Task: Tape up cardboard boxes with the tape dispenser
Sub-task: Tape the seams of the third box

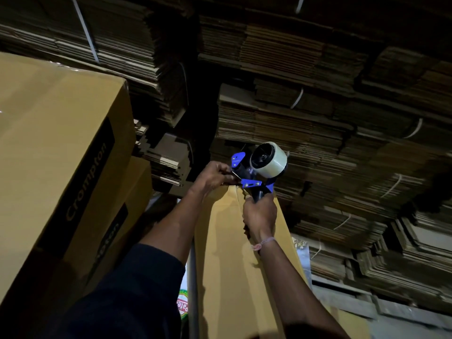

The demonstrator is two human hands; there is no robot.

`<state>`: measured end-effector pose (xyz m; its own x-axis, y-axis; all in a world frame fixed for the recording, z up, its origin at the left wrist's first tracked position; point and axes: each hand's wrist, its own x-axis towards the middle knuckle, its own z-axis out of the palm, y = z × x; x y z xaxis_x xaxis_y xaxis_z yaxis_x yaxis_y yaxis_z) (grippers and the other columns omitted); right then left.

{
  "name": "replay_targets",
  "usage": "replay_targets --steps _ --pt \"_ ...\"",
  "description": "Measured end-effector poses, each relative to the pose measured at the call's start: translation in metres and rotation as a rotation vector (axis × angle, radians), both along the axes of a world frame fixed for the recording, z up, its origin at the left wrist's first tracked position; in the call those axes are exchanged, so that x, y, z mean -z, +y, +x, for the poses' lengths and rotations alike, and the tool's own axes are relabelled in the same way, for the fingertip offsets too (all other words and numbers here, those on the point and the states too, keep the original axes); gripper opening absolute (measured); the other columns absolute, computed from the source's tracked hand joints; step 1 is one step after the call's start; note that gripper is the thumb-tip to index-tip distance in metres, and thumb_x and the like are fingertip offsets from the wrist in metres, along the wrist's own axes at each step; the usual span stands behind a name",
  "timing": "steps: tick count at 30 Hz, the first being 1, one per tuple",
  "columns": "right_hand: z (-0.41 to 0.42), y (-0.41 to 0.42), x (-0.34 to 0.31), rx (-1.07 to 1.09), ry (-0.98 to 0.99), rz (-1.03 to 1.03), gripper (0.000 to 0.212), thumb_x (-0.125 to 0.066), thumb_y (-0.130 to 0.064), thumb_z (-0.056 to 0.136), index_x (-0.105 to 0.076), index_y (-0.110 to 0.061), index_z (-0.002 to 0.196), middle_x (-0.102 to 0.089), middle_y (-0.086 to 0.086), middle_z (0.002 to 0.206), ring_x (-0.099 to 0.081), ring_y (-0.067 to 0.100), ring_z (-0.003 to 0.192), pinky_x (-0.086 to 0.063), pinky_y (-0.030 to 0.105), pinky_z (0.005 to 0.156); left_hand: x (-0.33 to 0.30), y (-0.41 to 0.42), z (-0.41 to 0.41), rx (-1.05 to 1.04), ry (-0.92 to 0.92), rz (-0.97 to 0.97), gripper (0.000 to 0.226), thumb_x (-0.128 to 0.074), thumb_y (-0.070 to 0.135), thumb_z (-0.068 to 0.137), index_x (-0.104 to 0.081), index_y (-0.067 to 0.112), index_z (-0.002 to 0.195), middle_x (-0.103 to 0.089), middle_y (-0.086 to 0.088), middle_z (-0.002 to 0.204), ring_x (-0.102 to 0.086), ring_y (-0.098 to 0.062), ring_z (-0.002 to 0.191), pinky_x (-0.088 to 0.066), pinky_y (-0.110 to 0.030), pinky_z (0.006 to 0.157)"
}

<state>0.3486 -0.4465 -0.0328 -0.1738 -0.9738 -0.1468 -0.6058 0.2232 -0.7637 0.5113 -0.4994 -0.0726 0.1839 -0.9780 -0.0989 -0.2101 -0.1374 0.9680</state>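
A tall tan cardboard box (227,253) stands in front of me, its two top flaps meeting in a centre seam. At its far end sits a blue and black tape dispenser (259,167) carrying a roll of clear tape (270,159). My right hand (260,217) grips the dispenser's handle. My left hand (215,176) pinches at the dispenser's front end, over the box's far edge; what lies between its fingers is too small to tell.
Two large tan boxes printed "Crompton" (61,152) are stacked close on the left. Strapped bundles of flattened cardboard (318,113) fill the whole background and the right side. A printed bag (183,304) shows low between the boxes.
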Motion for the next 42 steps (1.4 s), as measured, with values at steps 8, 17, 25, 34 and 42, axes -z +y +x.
replay_targets --steps 8,17,25,34,42 --pt "-0.011 -0.004 -0.004 0.032 0.025 -0.010 0.028 -0.066 -0.021 0.097 -0.057 -0.013 0.122 -0.063 0.001 0.104 -0.065 0.029 0.105 -0.042 0.033 0.078 0.014 -0.003 0.002 -0.014 -0.269 -0.061 0.018 -0.080 0.019 0.089 -0.072 0.024 0.075 -0.071 0.009 0.076 -0.069 -0.015 0.078 -0.051 -0.034 0.074" --pt "-0.008 0.011 0.003 -0.068 0.179 -0.113 0.033 -0.063 -0.020 0.098 -0.047 -0.018 0.128 -0.069 0.009 0.118 -0.067 0.034 0.108 -0.046 0.034 0.076 0.022 -0.002 0.024 0.003 -0.424 0.002 0.028 -0.083 0.016 0.086 -0.067 0.030 0.069 -0.070 0.010 0.073 -0.067 -0.011 0.076 -0.057 -0.042 0.082" --pt "-0.007 0.021 0.006 -0.124 0.197 -0.165 0.044 -0.063 -0.019 0.099 -0.041 -0.020 0.138 -0.068 0.006 0.118 -0.067 0.030 0.107 -0.041 0.030 0.075 0.006 0.000 0.029 0.052 0.117 0.104 0.054 -0.062 -0.016 0.091 -0.054 0.010 0.138 -0.072 -0.015 0.121 -0.070 -0.025 0.110 -0.057 -0.046 0.098" --pt "-0.010 0.024 0.007 -0.144 0.185 -0.179 0.043 -0.063 -0.019 0.099 -0.041 -0.018 0.136 -0.069 0.006 0.115 -0.066 0.029 0.107 -0.038 0.028 0.076 0.006 0.001 0.026 0.246 -0.148 0.078 0.008 -0.065 0.007 0.097 -0.072 0.011 0.098 -0.077 -0.010 0.100 -0.062 -0.009 0.087 -0.048 -0.029 0.082" --pt "-0.006 0.029 0.007 -0.149 0.211 -0.161 0.039 -0.063 -0.021 0.100 -0.044 -0.019 0.133 -0.068 0.005 0.120 -0.065 0.027 0.111 -0.039 0.029 0.077 0.021 0.003 0.045 0.274 -0.154 0.106 0.043 -0.062 0.052 0.087 -0.072 0.023 0.116 -0.078 0.000 0.111 -0.071 -0.017 0.107 -0.053 -0.042 0.103"
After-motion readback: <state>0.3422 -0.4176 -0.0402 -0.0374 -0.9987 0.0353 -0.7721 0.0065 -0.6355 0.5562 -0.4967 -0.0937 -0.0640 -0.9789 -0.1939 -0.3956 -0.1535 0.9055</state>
